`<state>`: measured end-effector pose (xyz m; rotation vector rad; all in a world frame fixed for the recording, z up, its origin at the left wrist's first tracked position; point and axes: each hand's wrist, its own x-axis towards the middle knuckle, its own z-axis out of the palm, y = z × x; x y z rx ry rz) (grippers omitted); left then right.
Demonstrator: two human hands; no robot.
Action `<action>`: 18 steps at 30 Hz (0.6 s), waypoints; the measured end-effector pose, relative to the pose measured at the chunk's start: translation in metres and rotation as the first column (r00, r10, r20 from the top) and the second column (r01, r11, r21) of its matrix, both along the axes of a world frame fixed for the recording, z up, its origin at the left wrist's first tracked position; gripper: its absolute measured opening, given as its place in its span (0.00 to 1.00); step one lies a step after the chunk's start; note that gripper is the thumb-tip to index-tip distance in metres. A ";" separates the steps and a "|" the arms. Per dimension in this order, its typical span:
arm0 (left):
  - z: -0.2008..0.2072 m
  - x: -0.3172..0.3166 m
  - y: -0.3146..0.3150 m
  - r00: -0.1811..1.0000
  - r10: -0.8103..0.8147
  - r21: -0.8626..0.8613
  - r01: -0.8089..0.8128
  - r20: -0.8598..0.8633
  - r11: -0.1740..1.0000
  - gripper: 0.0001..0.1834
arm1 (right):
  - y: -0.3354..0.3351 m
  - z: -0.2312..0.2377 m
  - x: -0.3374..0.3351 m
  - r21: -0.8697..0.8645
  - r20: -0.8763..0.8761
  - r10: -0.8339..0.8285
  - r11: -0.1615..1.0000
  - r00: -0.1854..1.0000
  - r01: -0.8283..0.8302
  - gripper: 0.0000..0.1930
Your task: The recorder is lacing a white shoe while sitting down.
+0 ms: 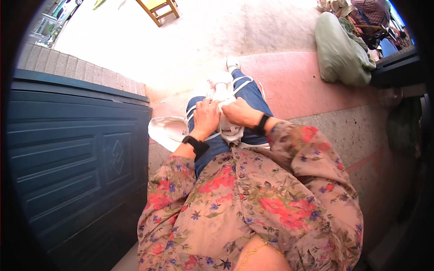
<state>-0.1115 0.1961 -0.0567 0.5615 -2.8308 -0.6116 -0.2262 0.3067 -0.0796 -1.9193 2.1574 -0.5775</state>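
Observation:
On my lap, between my jeans-clad legs, lies a white shoe [232,131] with its opening toward me. Long white laces [244,84] trail from it over both thighs. My left hand [207,116] has its fingers bent onto the shoe's upper. Close beside it, my right hand [242,113] is closed on the same part, knuckles up. The fingertips are partly hidden, and bright light washes out the shoe's far end. By my left thigh rests a white fabric item [167,130], its kind unclear.
A dark blue panelled door [81,153] stands close on my left. At the far right a stuffed pale green sack [339,49] leans near other bundles. A wooden stool [158,10] is on the sunlit ground ahead. Pink and grey paving [289,77] lies under me.

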 end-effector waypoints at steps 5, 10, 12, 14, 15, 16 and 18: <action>0.001 0.003 0.003 0.939 -0.311 -0.047 0.307 -0.147 0.950 0.10 | 0.038 0.049 -0.017 0.228 0.359 -0.048 0.973 0.932 -0.037 0.12; 0.057 -0.023 0.050 0.805 -0.459 0.251 0.565 -0.376 0.786 0.05 | 0.036 0.027 -0.026 0.208 0.932 -0.325 0.845 0.163 0.492 0.11; 0.095 -0.031 0.077 0.754 -0.460 0.383 0.643 -0.469 0.664 0.04 | 0.047 0.010 -0.044 0.289 0.947 -0.158 0.802 -0.281 0.522 0.08; 0.086 -0.030 0.060 0.930 -0.167 0.567 0.334 -0.326 0.753 0.06 | 0.034 0.042 -0.024 0.232 0.961 -0.105 0.811 -0.257 0.537 0.08; 0.084 -0.032 0.050 0.976 0.032 0.722 0.138 -0.216 0.678 0.08 | 0.033 0.039 -0.022 0.206 0.970 -0.106 0.839 -0.221 0.503 0.09; 0.069 -0.029 0.036 0.962 0.199 0.710 -0.009 -0.186 0.705 0.09 | 0.028 0.043 -0.016 0.183 0.976 -0.106 0.871 -0.188 0.457 0.10; 0.052 -0.020 0.023 0.951 0.296 0.784 -0.114 -0.093 0.611 0.10 | 0.023 0.050 -0.006 0.200 0.977 -0.140 0.851 -0.159 0.485 0.12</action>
